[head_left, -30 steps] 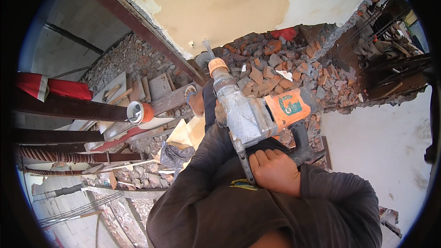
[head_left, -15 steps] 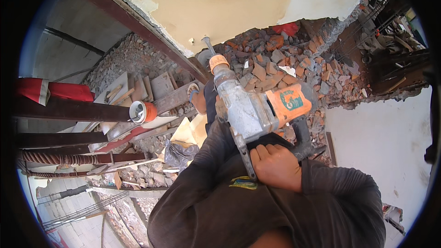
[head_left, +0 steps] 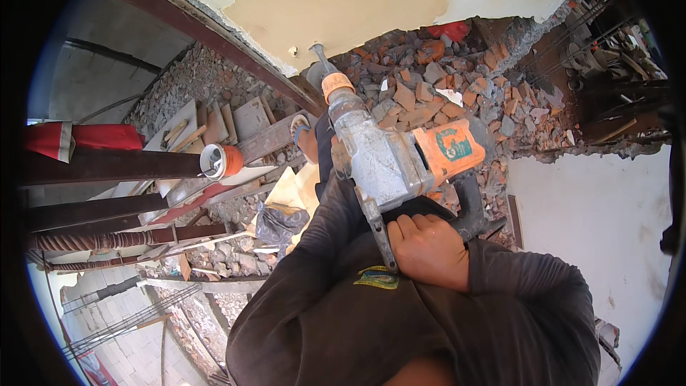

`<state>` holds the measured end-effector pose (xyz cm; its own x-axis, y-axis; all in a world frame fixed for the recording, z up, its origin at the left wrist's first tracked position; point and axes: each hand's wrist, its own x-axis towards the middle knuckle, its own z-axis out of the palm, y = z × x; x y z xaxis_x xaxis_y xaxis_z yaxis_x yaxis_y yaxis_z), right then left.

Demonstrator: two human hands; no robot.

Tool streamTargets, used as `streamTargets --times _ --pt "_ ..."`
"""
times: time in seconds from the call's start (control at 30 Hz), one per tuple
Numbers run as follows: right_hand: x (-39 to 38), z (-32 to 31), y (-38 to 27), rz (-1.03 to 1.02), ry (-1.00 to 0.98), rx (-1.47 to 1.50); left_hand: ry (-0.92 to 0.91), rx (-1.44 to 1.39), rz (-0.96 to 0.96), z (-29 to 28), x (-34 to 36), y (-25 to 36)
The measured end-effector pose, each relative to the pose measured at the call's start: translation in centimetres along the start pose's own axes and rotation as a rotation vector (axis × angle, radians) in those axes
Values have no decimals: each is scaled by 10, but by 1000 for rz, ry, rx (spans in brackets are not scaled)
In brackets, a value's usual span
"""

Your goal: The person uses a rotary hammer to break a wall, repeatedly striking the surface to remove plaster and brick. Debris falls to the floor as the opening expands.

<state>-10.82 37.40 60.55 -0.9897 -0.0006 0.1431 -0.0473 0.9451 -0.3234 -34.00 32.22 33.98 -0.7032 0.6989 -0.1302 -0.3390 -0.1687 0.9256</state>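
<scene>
A worn demolition hammer (head_left: 389,171) with a grey metal body and orange housing lies slantwise in front of my chest. Its chisel bit (head_left: 325,61) points away from me, the tip at the lower edge of the cream-painted wall (head_left: 329,0). My right hand (head_left: 429,251) is closed around the rear handle, knuckles up. My left arm (head_left: 325,232) reaches up behind the hammer's body. The left hand there is almost wholly hidden, and its fingers cannot be made out.
Broken brick and concrete rubble (head_left: 429,93) lies below the wall. On the left are dark beams (head_left: 107,168), a red cloth (head_left: 93,136), an orange bucket (head_left: 225,161), planks and boards (head_left: 254,120). A sandalled foot (head_left: 304,136) stands beside the hammer. A white wall (head_left: 593,207) rises at right.
The view has shifted slightly, so the wall and chisel bit sit a little higher in the picture. My right hand keeps the same grip; the bit stays at the wall's edge.
</scene>
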Motion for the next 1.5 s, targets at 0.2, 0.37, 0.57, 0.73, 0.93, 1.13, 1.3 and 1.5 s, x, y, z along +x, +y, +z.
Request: streamTargets --times 0.2,0.37,0.57,0.73,0.93,1.13,1.3,1.5 --pt "-4 3 6 -9 -15 8 19 11 -10 1 -2 2" --pt "13 -4 16 12 -18 26 22 31 -10 1 4 7" --pt "24 -22 15 41 -25 72 18 39 -6 -1 23 20" --pt "27 -7 10 57 36 119 4 36 -8 -5 31 28" --pt "26 -3 -2 110 -46 168 -4 9 14 -12 39 28" --pt "44 -3 -4 120 64 160 26 33 76 -29 49 30" --pt "45 -6 -14 144 109 182 30 87 96 -39 51 23" --pt "82 0 1 139 93 209 23 356 177 -58 65 41"
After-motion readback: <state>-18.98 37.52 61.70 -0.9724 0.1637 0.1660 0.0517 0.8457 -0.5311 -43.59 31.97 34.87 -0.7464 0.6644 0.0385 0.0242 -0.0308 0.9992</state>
